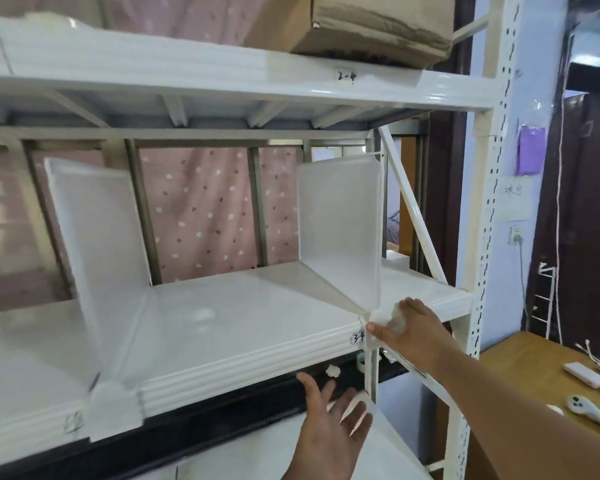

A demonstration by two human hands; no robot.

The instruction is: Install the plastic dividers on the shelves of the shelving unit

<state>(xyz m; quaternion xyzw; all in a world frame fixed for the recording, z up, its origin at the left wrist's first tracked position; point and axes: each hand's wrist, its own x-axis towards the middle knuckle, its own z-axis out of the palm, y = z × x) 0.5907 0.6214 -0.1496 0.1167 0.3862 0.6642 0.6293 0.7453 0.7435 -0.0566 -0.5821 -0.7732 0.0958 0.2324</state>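
Two translucent white plastic dividers stand upright on the middle white shelf [243,327]. The left divider [97,237] is fixed by a clip [113,407] over the shelf's front edge. The right divider [340,223] stands near the unit's right end. My right hand [406,327] grips the front clip of the right divider at the shelf edge. My left hand [329,420] hovers below the shelf with fingers spread, holding nothing. A further white panel [361,400] shows under the shelf beside my left hand.
A cardboard box [371,26] sits on the upper shelf. The white perforated upright [485,216] and a diagonal brace [413,209] bound the right end. A wooden table [541,375] at right holds a remote and white devices. Pink dotted fabric hangs behind.
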